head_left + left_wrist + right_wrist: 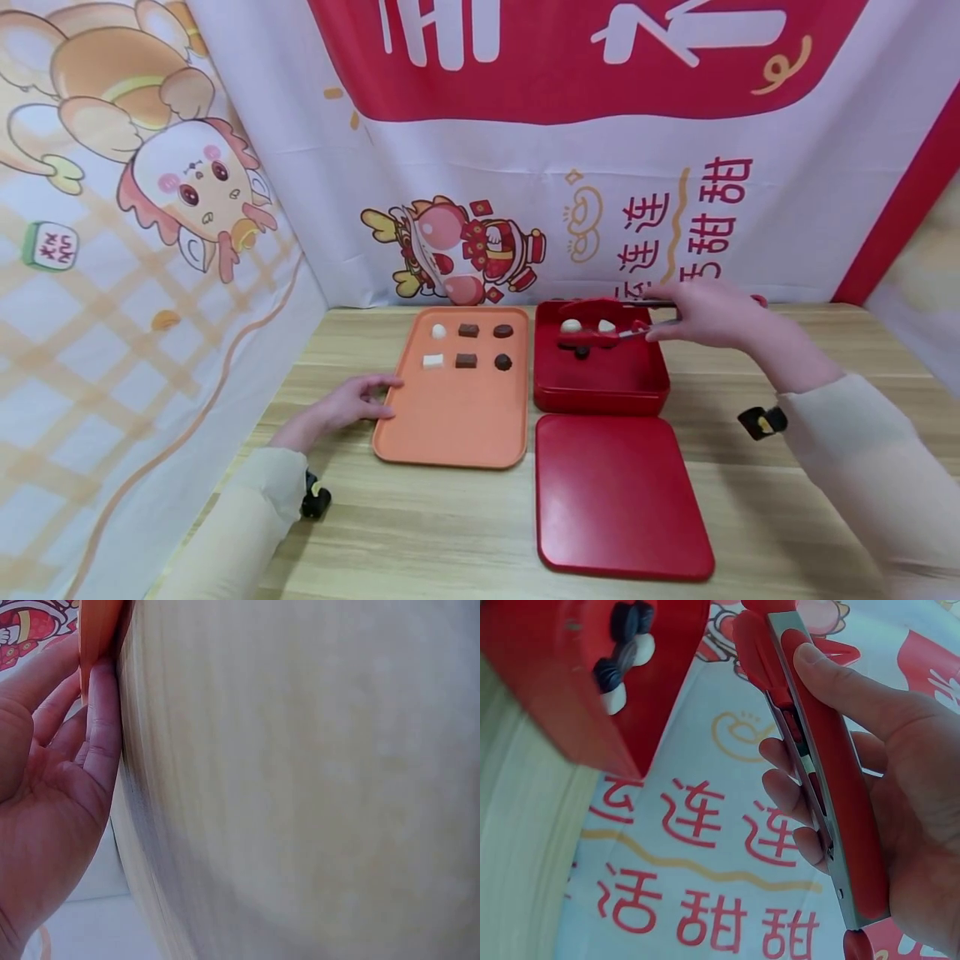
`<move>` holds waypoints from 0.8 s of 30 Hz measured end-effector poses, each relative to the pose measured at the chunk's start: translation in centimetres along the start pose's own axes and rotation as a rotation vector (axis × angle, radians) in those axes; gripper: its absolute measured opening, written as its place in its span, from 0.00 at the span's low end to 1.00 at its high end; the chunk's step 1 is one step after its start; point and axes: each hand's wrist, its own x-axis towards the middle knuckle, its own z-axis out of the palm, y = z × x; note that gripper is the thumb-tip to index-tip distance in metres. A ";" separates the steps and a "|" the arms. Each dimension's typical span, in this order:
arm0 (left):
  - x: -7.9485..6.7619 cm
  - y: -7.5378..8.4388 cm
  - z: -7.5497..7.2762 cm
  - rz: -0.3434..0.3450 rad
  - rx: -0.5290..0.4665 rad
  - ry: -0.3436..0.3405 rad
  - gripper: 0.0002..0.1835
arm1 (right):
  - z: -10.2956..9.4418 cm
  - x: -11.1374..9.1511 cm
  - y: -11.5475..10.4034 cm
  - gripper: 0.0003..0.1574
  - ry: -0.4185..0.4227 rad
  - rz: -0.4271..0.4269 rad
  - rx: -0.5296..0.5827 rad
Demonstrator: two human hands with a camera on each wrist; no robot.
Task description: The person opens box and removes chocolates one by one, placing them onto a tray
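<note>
My left hand holds the left rim of an orange tray, thumb and fingers at its edge. On the tray's far half sit several chocolates in two rows, among them a white bar, a brown block and a dark round one. My right hand grips red-handled tongs by the handles. The red heads of the tongs reach over an open red box, partly covering white and dark chocolates inside. Nothing shows clearly between the tong heads.
A red lid lies flat in front of the box, close to the tray's right side. All stand on a light wooden table. Printed white cloth rises behind the table and along its left.
</note>
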 end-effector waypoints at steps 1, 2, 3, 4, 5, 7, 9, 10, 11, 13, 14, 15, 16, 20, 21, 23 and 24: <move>0.0 0.0 0.0 -0.007 0.006 0.000 0.32 | 0.1 -0.2 0.2 0.45 -0.004 0.005 0.003; 0.0 -0.1 0.0 -0.010 0.012 -0.002 0.32 | 0.3 -0.4 0.4 0.45 -0.007 0.007 0.000; 0.0 -0.1 0.0 -0.015 0.016 -0.003 0.32 | 0.4 -0.7 0.6 0.45 -0.009 0.004 -0.001; 0.1 -0.2 0.0 -0.019 0.018 -0.004 0.32 | 0.5 -0.9 0.7 0.45 -0.011 0.000 -0.001; 0.1 -0.2 0.1 -0.024 0.018 -0.004 0.32 | 0.6 -1.1 0.9 0.45 -0.010 -0.005 -0.001; 0.1 -0.3 0.1 -0.025 0.025 -0.007 0.32 | 0.9 -1.4 1.3 0.44 -0.005 -0.017 -0.015; 0.1 -0.3 0.1 -0.025 0.023 -0.005 0.32 | 1.1 -1.7 1.6 0.44 0.003 -0.024 -0.030; 0.1 -0.3 0.1 -0.018 0.024 -0.006 0.32 | 1.2 -1.9 1.8 0.45 0.003 -0.022 -0.039; 0.1 -0.2 0.0 -0.016 0.024 -0.004 0.32 | 1.3 -2.0 2.0 0.46 0.002 -0.019 -0.048; 0.1 -0.2 -0.1 -0.011 0.024 -0.001 0.32 | 1.4 -2.2 2.2 0.48 0.000 -0.009 -0.059; 0.1 -0.2 -0.1 -0.005 0.027 -0.003 0.32 | 1.5 -2.3 2.3 0.49 -0.002 -0.001 -0.059; 0.1 -0.2 -0.2 0.000 0.028 -0.004 0.32 | 1.6 -2.3 2.4 0.50 -0.004 0.006 -0.059; 0.1 -0.2 -0.2 -0.002 0.029 -0.002 0.32 | 1.7 -2.4 2.5 0.51 -0.006 0.012 -0.057; 0.2 -0.2 -0.1 -0.017 0.027 -0.004 0.31 | 2.2 -2.5 2.9 0.52 -0.008 0.023 -0.037; 0.2 -0.2 -0.1 -0.021 0.023 -0.003 0.32 | 2.3 -2.5 3.0 0.51 -0.008 0.021 -0.032; 0.2 -0.2 -0.1 -0.020 0.023 -0.006 0.32 | 2.5 -2.5 3.1 0.49 -0.004 0.011 -0.027; 0.2 -0.2 -0.1 -0.021 0.023 -0.004 0.32 | 2.6 -2.5 3.2 0.49 -0.003 0.009 -0.027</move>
